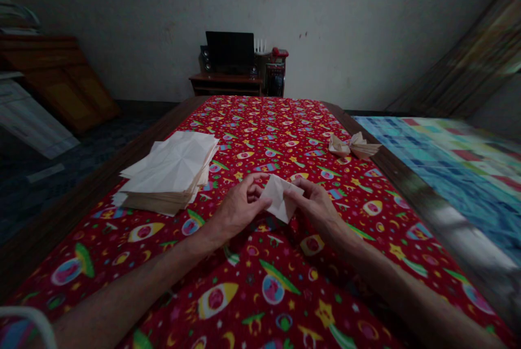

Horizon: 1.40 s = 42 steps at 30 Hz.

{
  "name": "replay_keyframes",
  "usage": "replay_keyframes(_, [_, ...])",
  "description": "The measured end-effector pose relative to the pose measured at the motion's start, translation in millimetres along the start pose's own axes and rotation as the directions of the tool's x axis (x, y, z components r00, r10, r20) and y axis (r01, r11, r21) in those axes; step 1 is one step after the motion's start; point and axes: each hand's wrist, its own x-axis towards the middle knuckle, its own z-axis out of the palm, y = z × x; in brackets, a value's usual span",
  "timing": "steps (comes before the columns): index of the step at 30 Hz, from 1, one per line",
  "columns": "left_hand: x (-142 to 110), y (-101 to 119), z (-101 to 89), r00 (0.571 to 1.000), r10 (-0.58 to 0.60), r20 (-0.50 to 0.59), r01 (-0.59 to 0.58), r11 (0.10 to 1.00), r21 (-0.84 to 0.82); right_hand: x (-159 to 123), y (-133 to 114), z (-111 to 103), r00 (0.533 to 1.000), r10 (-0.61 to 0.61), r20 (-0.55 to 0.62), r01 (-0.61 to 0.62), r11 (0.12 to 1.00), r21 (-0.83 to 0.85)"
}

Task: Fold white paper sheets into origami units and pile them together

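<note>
A small piece of folded white paper (280, 200) is held up between both hands, just above the red patterned cloth (260, 262). My left hand (244, 200) pinches its left corner, thumb in front and fingers curled behind. On the other side, my right hand (316, 205) grips the right edge with its thumb pressed on the front face. To the left lies a thick stack of creased paper sheets (171, 167). Farther off at the right sit folded paper pieces (339, 145), with another bundle of folded paper (363, 146) beside them.
The cloth covers a dark wooden table, its bare edge (411, 197) showing at the right. Beyond stand a monitor (230, 51) and speakers on a low desk (226, 82). A wooden cabinet (61, 80) is at left; a colourful bed cover (439, 170) spreads at right.
</note>
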Motion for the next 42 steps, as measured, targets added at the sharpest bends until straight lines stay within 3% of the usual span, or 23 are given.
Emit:
replay_keyframes(3, [3.0, -3.0, -8.2, 0.999, -0.003, 0.034, 0.001, 0.997, 0.073, 1.6, 6.2, -7.5, 0.995, -0.091, 0.041, 0.100, 0.941, -0.323])
replay_keyframes(6, [4.7, -7.8, -12.1, 0.999, -0.004, 0.051, -0.012, 0.953, 0.303, 1.2, 12.1, -12.3, 0.937, -0.324, 0.133, 0.327, 0.675, -0.662])
replay_keyframes(8, [4.0, -9.8, -12.0, 0.996, 0.084, 0.035, -0.090, 0.867, 0.490, 0.8, 16.3, -13.6, 0.880, -0.410, 0.241, 0.442, 0.519, -0.731])
replay_keyframes(9, [3.0, -10.2, -11.7, 0.988, 0.155, 0.023, -0.140, 0.806, 0.575, 0.8, 18.6, -14.0, 0.862, -0.417, 0.288, 0.480, 0.490, -0.728])
replay_keyframes(12, [-2.7, -9.7, -10.6, 0.944, 0.328, 0.025, -0.237, 0.625, 0.744, 1.4, 25.0, -15.7, 0.835, -0.425, 0.348, 0.538, 0.500, -0.679])
replay_keyframes(14, [-8.2, -9.2, -10.4, 0.932, 0.346, 0.110, -0.300, 0.564, 0.769, 1.5, 27.8, -17.6, 0.818, -0.457, 0.350, 0.562, 0.508, -0.653])
replay_keyframes(18, [-19.8, -9.4, -11.4, 0.893, 0.327, 0.310, -0.447, 0.548, 0.707, 0.4, 29.7, -21.3, 0.793, -0.502, 0.345, 0.595, 0.519, -0.613])
replay_keyframes(26, [-24.8, -11.7, -20.4, 0.834, 0.257, 0.487, -0.549, 0.463, 0.696, -2.0, 27.4, -22.8, 0.763, -0.519, 0.387, 0.638, 0.506, -0.580])
replay_keyframes(31, [-25.3, -5.8, -25.5, 0.794, 0.195, 0.576, -0.601, 0.400, 0.692, -2.4, 31.2, -23.5, 0.750, -0.512, 0.418, 0.648, 0.445, -0.618])
replay_keyframes(37, [-24.8, 0.9, -34.7, 0.759, 0.216, 0.614, -0.638, 0.434, 0.636, -9.9, 23.4, -25.0, 0.726, -0.430, 0.536, 0.675, 0.301, -0.673])
replay_keyframes(42, [-21.7, -10.6, -32.7, 0.826, 0.326, 0.460, -0.560, 0.569, 0.602, -14.2, 11.5, -29.7, 0.658, -0.349, 0.667, 0.751, 0.236, -0.617])
